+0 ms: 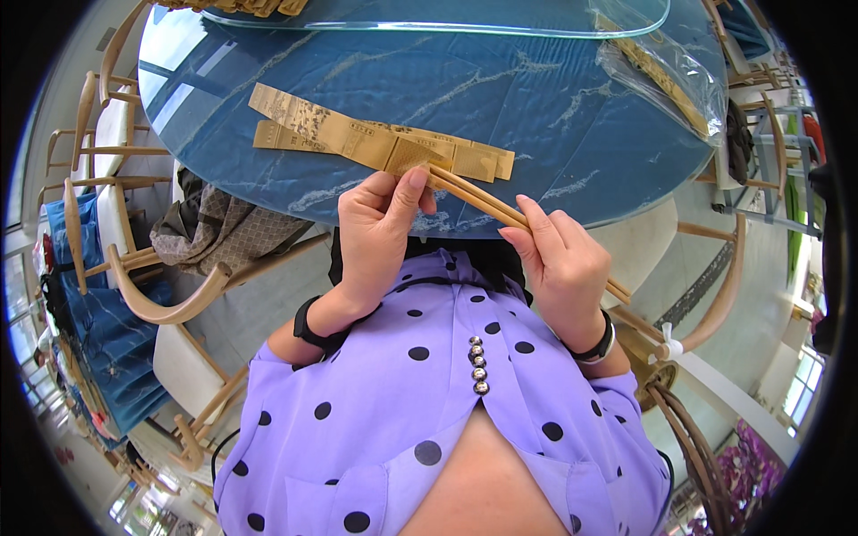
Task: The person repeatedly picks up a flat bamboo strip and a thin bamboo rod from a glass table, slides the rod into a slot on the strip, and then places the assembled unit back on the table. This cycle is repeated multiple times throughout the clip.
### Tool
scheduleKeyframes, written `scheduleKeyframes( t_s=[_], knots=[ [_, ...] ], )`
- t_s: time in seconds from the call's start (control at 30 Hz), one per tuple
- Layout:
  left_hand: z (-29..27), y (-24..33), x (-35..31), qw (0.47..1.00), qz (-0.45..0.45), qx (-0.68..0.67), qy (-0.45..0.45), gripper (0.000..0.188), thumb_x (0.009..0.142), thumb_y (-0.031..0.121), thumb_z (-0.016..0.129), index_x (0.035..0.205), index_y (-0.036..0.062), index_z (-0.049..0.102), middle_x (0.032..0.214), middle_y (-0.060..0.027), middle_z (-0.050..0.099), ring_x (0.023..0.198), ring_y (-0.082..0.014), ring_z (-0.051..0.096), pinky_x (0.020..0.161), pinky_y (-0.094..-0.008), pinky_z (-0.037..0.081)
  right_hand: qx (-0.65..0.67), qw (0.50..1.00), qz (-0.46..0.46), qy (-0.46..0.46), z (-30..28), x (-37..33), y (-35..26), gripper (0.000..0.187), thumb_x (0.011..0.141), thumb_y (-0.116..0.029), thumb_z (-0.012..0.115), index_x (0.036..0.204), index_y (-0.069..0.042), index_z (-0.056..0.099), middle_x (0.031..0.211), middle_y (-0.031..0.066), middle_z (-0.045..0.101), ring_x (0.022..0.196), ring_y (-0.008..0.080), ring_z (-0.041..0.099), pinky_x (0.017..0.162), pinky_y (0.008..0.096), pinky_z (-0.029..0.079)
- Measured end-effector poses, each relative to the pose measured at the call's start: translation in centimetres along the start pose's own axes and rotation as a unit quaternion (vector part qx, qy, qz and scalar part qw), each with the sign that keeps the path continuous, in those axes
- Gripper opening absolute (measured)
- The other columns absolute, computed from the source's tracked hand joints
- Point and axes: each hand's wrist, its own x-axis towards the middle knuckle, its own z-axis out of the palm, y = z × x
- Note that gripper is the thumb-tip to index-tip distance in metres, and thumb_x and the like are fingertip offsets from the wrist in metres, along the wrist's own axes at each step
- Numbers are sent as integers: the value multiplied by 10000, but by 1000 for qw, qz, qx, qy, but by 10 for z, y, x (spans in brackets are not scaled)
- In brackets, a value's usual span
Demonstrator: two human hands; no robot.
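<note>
A pair of wooden chopsticks [478, 198] slants in front of me, just over the near edge of the table. My right hand [565, 259] is closed around them, and their lower ends stick out below it. At their upper left ends, my left hand [375, 223] is closed in a pinch, thumb against fingers. Just beyond that pinch lie several flat gold paper sleeves [335, 134], overlapping on the table with dark print on them. The fingers of my left hand partly hide where they meet the chopsticks.
The round table [357, 67] has a blue marbled top, with a clear glass turntable [500, 34] at the far side. A clear plastic bag [666, 80] with gold sleeves lies far right. More gold sleeves [241, 5] sit far left. A wooden chair [179, 308] holds a patterned bag [219, 228].
</note>
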Motion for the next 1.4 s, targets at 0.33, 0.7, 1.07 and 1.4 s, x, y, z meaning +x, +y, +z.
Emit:
scheduleKeyframes(
  t_s=[0.33,0.7,1.07,1.4],
  knots=[
    [2,7,2,993,-17,75,-88,292,1026,245,650,959,-15,765,686,20,637,593,-12,430,518,-214,305,23,1000,11,18,3,2,-3,340,895,-231,752,1163,-24,717,688,68,500,560,215,513,503,348,410],
    [5,4,2,998,-18,-14,-57,436,1108,314,473,1181,-55,691,706,59,521,513,18,267,457,-194,196,17,1000,9,6,4,-1,-5,395,867,-259,784,1153,3,709,691,53,506,567,206,542,490,343,428],
    [9,6,1,999,-7,-19,-43,381,1097,281,509,1157,-35,713,665,72,484,514,23,264,462,-192,188,16,1000,3,5,7,-3,-7,403,871,-227,786,1184,11,699,691,51,493,562,204,524,486,339,420],
    [10,-5,-3,998,-4,10,-60,386,1096,298,507,1134,-20,722,697,48,546,525,18,321,467,-188,223,17,1000,17,19,10,0,-16,379,891,-212,765,1204,-9,699,690,53,483,561,202,507,491,347,411]
  ],
)
